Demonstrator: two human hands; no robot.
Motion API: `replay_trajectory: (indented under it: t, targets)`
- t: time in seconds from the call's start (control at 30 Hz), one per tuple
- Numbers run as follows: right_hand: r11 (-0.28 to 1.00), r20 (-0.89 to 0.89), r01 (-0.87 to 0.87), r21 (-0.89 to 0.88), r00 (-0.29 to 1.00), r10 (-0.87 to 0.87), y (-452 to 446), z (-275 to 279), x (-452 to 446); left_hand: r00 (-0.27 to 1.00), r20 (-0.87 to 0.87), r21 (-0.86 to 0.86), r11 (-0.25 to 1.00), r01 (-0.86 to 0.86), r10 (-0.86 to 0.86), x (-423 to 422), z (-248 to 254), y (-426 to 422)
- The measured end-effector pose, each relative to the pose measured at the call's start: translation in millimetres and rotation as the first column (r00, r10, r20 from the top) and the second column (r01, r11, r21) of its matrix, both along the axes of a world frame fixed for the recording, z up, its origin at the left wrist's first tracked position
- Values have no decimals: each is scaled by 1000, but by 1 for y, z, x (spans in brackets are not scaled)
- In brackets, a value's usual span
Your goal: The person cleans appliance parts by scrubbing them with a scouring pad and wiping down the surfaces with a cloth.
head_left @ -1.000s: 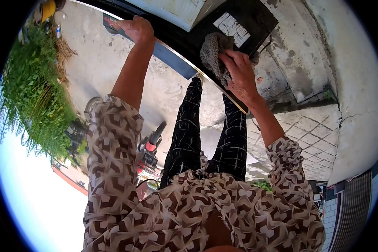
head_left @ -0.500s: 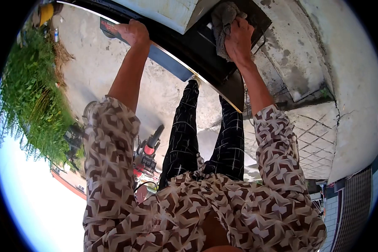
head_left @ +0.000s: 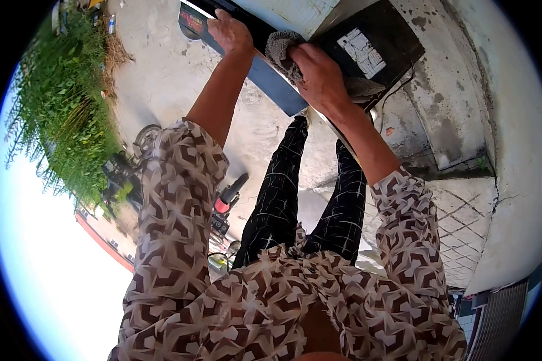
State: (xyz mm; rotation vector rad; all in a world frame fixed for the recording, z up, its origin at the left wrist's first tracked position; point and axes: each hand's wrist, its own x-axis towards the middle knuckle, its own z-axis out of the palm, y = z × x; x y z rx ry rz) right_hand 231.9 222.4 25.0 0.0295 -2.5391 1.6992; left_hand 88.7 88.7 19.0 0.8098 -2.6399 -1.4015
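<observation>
My right hand (head_left: 320, 77) is closed on a grey terry cloth (head_left: 281, 53), pressed against a dark flat panel (head_left: 400, 37) with a pale front edge. Part of the cloth trails behind the hand to the right. A white printed label (head_left: 361, 53) shows on the panel's dark surface. My left hand (head_left: 232, 35) grips the panel's front edge farther left, its fingertips partly hidden. Below that edge is a blue-grey board (head_left: 274, 84), with a dark red-marked piece (head_left: 191, 23) at its left end.
A pale box-like body (head_left: 292, 13) stands over the panel. A thin cable (head_left: 397, 90) hangs at the panel's right. Concrete steps (head_left: 445, 129) lie to the right, green plants (head_left: 66, 114) to the left, and a parked motorbike (head_left: 223, 207) behind my left arm.
My right hand has moved the cloth left and toward the panel's front edge, uncovering the white label. My left hand keeps its hold on the edge. The whole view has shifted slightly.
</observation>
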Motion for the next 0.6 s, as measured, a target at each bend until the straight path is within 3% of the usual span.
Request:
replay_trajectory:
  t: [0.03,0.1,0.17,0.27,0.3,0.4,0.47,0.53,0.6]
  targets:
    - [996,44,21,-86,999,-18,1,3,6,999,-32,-46,999,15,-17,2,-5,-3]
    - [968,288,-63,-244,948,134,18,4,19,998,-60,-107,994,21,-27,1,-5,-2]
    - [923,389,-115,-368,882,265,42,16,41,998,-52,-128,992,21,-28,2,2,3]
    - [926,392,-143,-349,875,283,49,27,60,997,-38,-167,984,60,-67,2,2,1]
    - [928,376,-155,-340,881,285,47,26,58,999,38,-205,978,31,-24,2,-1,0]
    - [964,131,-173,-201,971,201,19,18,31,995,97,-168,985,24,-8,0,19,8]
    - [976,-105,-163,147,978,180,4,18,3,997,80,-148,989,0,12,-2,9,2]
    - [887,-302,-66,458,926,225,3,21,-26,996,87,-98,995,-5,13,-6,4,1]
    - [771,-320,30,636,919,229,7,28,-52,995,100,29,1000,3,-6,-7,7,-2]
